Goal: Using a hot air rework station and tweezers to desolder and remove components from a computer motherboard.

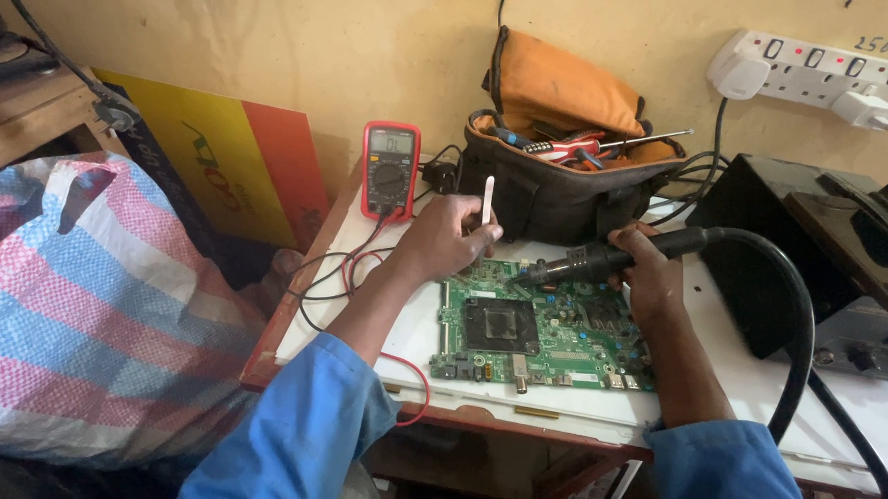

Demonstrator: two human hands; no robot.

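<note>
A green circuit board (549,337) lies flat on the white tabletop (832,401), with a black square chip at its middle. My left hand (442,242) rests at the board's upper left edge and holds a thin white stick (487,199) upright between the fingers. My right hand (650,271) grips a black hot-air wand (601,260) with a thick black hose; its nozzle tip points at the board's top edge, near my left fingertips. Both arms wear blue sleeves.
A red multimeter (389,169) leans at the back left, its red and black leads trailing over the table edge. A black and orange tool bag (565,175) holds screwdrivers. A black station box (808,262) stands right. A power strip (814,71) hangs on the wall. A striped sack (88,296) lies left.
</note>
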